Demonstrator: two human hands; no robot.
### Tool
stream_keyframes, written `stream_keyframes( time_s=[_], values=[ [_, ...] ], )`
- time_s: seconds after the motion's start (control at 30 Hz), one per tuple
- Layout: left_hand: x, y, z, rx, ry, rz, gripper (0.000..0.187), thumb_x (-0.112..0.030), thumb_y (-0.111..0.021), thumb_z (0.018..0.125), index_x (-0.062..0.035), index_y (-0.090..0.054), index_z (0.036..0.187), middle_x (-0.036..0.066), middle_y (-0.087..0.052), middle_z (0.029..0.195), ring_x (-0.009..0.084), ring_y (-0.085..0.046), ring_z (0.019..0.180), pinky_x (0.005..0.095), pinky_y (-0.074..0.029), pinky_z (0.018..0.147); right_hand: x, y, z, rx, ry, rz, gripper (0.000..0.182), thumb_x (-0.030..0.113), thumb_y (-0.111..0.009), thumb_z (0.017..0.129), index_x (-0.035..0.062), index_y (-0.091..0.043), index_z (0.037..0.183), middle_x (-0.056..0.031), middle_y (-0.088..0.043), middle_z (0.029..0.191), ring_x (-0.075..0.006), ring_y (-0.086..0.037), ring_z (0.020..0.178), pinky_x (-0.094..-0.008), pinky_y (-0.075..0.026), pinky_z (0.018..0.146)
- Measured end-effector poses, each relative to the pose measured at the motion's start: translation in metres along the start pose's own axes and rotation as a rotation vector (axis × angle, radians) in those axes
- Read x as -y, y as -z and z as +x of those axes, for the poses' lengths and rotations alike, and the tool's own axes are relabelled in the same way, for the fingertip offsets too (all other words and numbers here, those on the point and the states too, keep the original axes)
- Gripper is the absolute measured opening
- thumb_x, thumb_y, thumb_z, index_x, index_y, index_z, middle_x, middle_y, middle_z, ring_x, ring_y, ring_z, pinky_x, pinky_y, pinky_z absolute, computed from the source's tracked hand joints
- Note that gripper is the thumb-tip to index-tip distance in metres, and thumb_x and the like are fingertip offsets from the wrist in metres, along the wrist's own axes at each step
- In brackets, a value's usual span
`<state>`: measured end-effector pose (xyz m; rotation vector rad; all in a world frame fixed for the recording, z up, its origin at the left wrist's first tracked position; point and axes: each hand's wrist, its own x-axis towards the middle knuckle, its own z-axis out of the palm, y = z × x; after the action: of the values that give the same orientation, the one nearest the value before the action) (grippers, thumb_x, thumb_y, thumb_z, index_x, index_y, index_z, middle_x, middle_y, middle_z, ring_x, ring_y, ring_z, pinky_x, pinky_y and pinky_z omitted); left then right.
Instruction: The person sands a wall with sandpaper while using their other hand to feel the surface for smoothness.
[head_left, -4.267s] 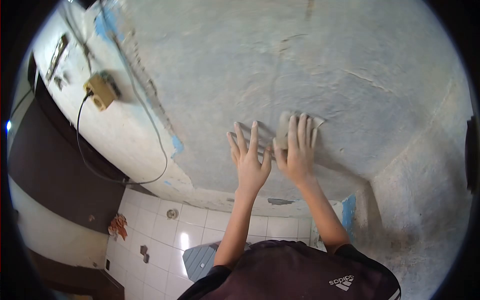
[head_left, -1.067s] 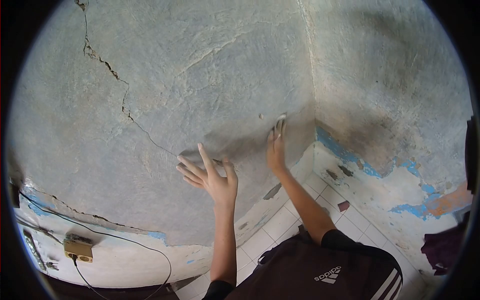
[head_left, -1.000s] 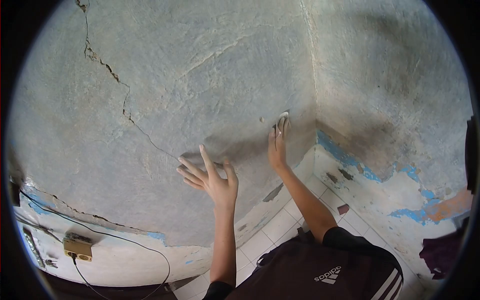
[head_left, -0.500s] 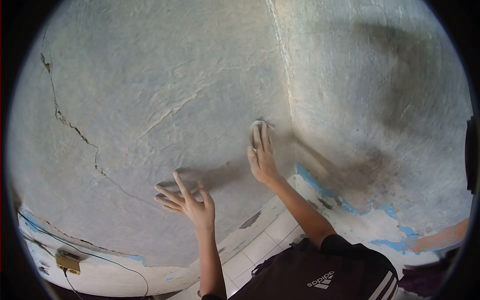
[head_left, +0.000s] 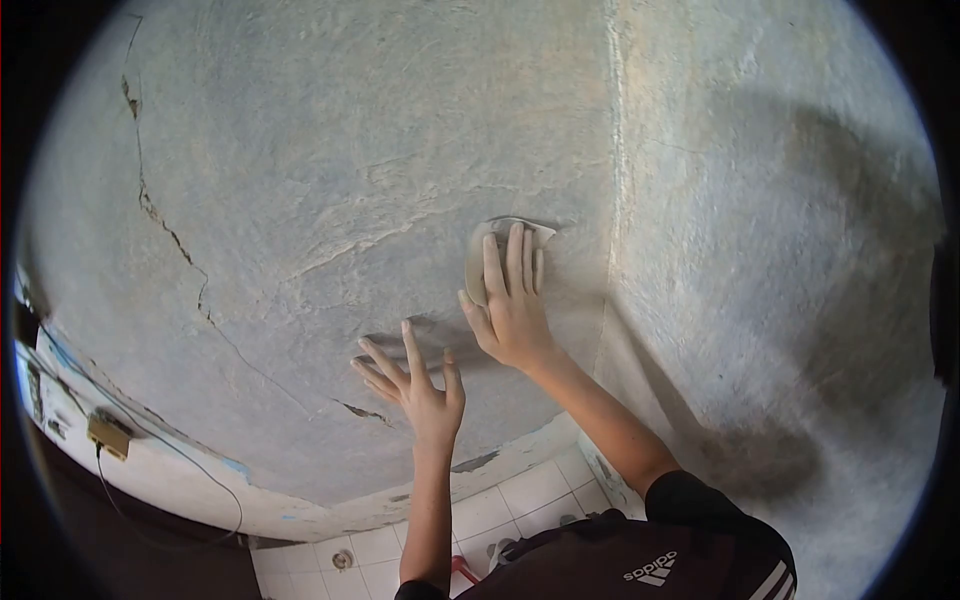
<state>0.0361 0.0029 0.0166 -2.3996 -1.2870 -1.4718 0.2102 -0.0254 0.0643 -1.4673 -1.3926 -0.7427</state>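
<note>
My right hand (head_left: 513, 322) lies flat with its fingers over a thin pale sheet that looks like sandpaper (head_left: 474, 262), pressing it to the rough grey wall (head_left: 270, 170). The sheet's curved left edge and pointed upper right corner stick out past my fingers. Lower and to the left, my left hand (head_left: 428, 402) has its fingers spread, with the fingertips at the wall and nothing held. A raised ridge (head_left: 365, 240) in the plaster runs above my left hand.
A long crack (head_left: 170, 232) runs down the wall on the left, with a small gouge (head_left: 365, 412) near my left wrist. The wall corner (head_left: 608, 240) is on the right. A socket box (head_left: 108, 435) with cables hangs lower left. White floor tiles (head_left: 520, 500) are below.
My right hand has moved left, away from the wall corner, and lies flatter, exposing more of the sandpaper. The view has shifted; my left hand remains spread at the wall.
</note>
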Motion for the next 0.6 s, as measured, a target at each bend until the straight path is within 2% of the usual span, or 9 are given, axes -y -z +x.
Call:
stream_keyframes(
  time_s=[0.07,0.2,0.27,0.37,0.43,0.5,0.6],
  values=[
    [0.003,0.000,-0.002,0.033,-0.032,0.011,0.063,-0.037,-0.058,0.102,-0.0198,-0.037,0.159,0.025,0.002,0.169,0.0540,0.011,0.151,0.0717,-0.004,0.116,-0.001,-0.006,-0.022,0.054,0.015,0.033,0.074,0.038,-0.050,0.102,-0.0069,-0.028,0.156,-0.0430,-0.023,0.155,-0.0602,-0.023,0.145,-0.0692,-0.020,0.115],
    [0.010,-0.003,-0.015,0.092,0.021,0.062,0.059,-0.034,-0.058,0.102,-0.0199,-0.042,0.157,0.024,0.001,0.169,0.0542,0.013,0.151,0.0713,-0.005,0.116,0.003,-0.018,-0.091,0.161,-0.044,0.032,0.072,0.035,-0.049,0.103,-0.0061,-0.026,0.157,-0.0422,-0.022,0.156,-0.0593,-0.021,0.146,-0.0691,-0.019,0.115],
    [0.000,-0.001,-0.015,0.058,0.026,-0.085,0.057,-0.033,-0.056,0.104,-0.0181,-0.042,0.157,0.026,0.001,0.169,0.0556,0.013,0.151,0.0693,-0.005,0.117,0.000,-0.019,-0.077,0.114,-0.099,0.079,0.071,0.035,-0.048,0.104,-0.0065,-0.025,0.157,-0.0422,-0.020,0.157,-0.0595,-0.019,0.147,-0.0698,-0.016,0.116],
    [-0.015,0.009,-0.009,0.090,0.079,-0.143,0.056,-0.033,-0.055,0.104,-0.0166,-0.042,0.157,0.027,0.000,0.168,0.0568,0.013,0.150,0.0689,-0.005,0.117,-0.012,0.015,-0.002,0.014,-0.060,0.111,0.071,0.035,-0.048,0.104,-0.0063,-0.025,0.157,-0.0422,-0.019,0.157,-0.0595,-0.018,0.147,-0.0703,-0.015,0.116],
    [-0.014,0.009,-0.008,0.083,0.075,-0.133,0.057,-0.034,-0.055,0.104,-0.0159,-0.042,0.157,0.028,0.000,0.168,0.0572,0.012,0.150,0.0693,-0.006,0.117,-0.014,0.018,0.016,-0.009,-0.056,0.084,0.071,0.035,-0.048,0.104,-0.0064,-0.026,0.157,-0.0422,-0.020,0.157,-0.0595,-0.019,0.147,-0.0702,-0.015,0.116],
    [-0.014,0.009,-0.011,0.081,0.074,-0.120,0.057,-0.034,-0.055,0.104,-0.0153,-0.042,0.156,0.029,0.000,0.168,0.0576,0.012,0.150,0.0696,-0.006,0.117,-0.012,0.015,0.009,-0.027,-0.056,0.060,0.071,0.035,-0.048,0.103,-0.0065,-0.026,0.156,-0.0421,-0.021,0.157,-0.0594,-0.020,0.146,-0.0701,-0.016,0.116],
    [-0.012,0.009,-0.008,0.093,0.062,-0.098,0.059,-0.038,-0.052,0.106,-0.0161,-0.037,0.159,0.025,0.004,0.169,0.0524,0.011,0.152,0.0667,-0.007,0.119,0.003,-0.008,-0.043,0.077,-0.071,0.015,0.071,0.037,-0.049,0.102,-0.0059,-0.030,0.156,-0.0412,-0.021,0.158,-0.0585,-0.022,0.147,-0.0699,-0.019,0.115]
  ],
)
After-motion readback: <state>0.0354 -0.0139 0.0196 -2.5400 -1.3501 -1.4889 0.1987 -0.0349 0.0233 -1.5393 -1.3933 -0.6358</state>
